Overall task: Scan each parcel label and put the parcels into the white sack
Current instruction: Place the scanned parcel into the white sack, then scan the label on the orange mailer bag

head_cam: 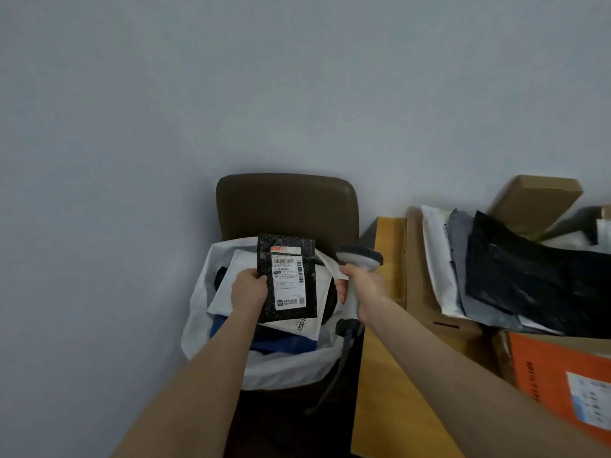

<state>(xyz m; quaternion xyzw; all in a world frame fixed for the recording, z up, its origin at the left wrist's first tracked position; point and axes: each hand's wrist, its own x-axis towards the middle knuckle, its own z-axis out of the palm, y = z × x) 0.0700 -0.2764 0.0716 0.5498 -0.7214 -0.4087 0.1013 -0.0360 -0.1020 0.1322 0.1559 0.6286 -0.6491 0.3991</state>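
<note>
A person's left hand (248, 290) holds a black parcel (287, 279) directly over the open mouth of the white sack (198, 292), which sits on a brown chair (287, 206) against the wall. The parcel's shipping label (288, 280) faces up toward the camera. The left hand's fingers are curled round the parcel's left edge, thumb on top, and carry it just above other parcels (281, 345) lying in the sack.

The right hand (362, 289) is wrapped round the handle of a grey barcode scanner (358, 257), whose cable hangs down beside the chair. The same hand appears to pinch the sack's right rim and hold the mouth open, though the exact contact is hard to make out. The scanner's head does not point at the label.

With the parcel poised over the opening and the scanner turned aside, the step in hand looks like the drop into the sack rather than the scan. Whether this label has been read cannot be told from the view. The next move calls for the left hand to lower and let go of the parcel while the sack's mouth is held wide, then a reach to the right. There, more mailers (515, 276) wait in a cardboard box (420, 276) on the wooden worktop (380, 375), so much of the task seems left.
</note>
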